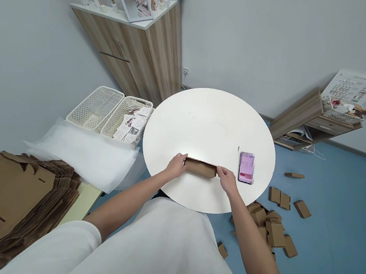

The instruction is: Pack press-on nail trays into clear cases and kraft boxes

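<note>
A small brown cardboard box [200,168] rests on the white round table [213,114], close to its front edge. Its long side faces me. My left hand [176,166] grips the box's left end, fingers closed about the corner. At the opposite end my right hand [227,179] pinches the right corner, thumb and fingers pressed on the cardboard. To the right of that hand lies a phone [246,167] with a pink, blurred screen.
Flat cardboard blanks [27,194] are stacked at my left. Beyond them lie white sheets [84,150] and two plastic baskets [112,115], one holding printed cards. Folded boxes [268,225] are piled on the blue floor at right. A wooden cabinet [159,48] stands behind.
</note>
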`<state>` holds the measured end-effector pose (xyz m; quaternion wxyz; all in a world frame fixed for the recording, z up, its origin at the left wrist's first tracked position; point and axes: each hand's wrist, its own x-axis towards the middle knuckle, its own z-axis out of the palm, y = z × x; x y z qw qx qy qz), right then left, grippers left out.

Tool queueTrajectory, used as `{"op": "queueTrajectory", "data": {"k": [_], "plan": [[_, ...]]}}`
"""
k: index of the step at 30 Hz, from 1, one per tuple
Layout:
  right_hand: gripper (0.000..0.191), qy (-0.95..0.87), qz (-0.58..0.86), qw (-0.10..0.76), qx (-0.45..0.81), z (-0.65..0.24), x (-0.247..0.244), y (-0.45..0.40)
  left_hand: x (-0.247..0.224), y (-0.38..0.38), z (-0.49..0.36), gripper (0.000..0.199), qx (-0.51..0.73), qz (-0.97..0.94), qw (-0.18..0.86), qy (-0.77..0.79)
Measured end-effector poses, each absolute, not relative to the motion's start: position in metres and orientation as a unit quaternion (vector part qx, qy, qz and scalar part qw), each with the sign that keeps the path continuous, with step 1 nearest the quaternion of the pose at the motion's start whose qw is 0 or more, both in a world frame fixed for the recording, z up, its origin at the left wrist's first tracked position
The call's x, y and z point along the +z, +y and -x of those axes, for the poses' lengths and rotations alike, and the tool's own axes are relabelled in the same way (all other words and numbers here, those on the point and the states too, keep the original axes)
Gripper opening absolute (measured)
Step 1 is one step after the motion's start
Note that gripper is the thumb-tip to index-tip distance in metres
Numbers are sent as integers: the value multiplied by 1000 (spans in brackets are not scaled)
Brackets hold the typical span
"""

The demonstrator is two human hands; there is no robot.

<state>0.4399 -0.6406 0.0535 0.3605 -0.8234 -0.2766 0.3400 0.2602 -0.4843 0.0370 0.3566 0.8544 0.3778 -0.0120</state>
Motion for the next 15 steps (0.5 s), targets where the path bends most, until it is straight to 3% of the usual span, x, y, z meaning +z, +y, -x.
{"op": "queueTrajectory", "data": {"k": [15], "plan": [[37, -240, 806, 391, 374, -443, 50, -637, 35, -478, -260, 48, 54, -847, 401, 344]]}}
